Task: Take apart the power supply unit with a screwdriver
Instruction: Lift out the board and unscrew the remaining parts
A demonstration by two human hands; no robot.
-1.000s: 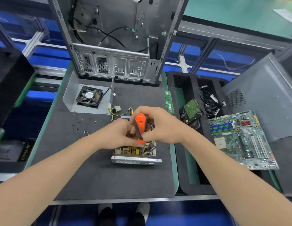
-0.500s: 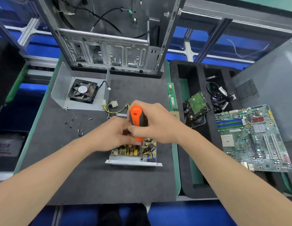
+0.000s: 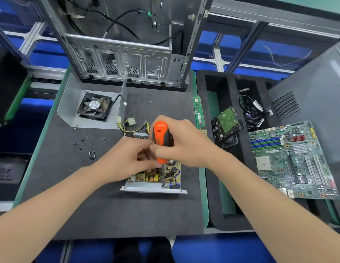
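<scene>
Firmly, the right hand wraps its fingers and thumb round the orange-and-grey handle of the screwdriver. The tool stands nearly upright, and its shaft runs down to a tip at the near metal edge of the power supply unit. The left hand rests on the unit's open circuit board with its fingers curled toward the bottom of the handle. Whether they pinch anything is blurred and cannot be told.

The unit lies near the middle of the dark mat. From it toward six and eight o'clock the mat is bare to its front edge, crossed only by the forearms. At three o'clock the mat's green border runs just beside the unit, with a black foam tray beyond it holding a hard drive and a motherboard. Loose screws lie scattered at nine to ten o'clock, well apart from the unit. A fan in a grey metal cover sits at eleven, and a stripped computer case stands at twelve.
</scene>
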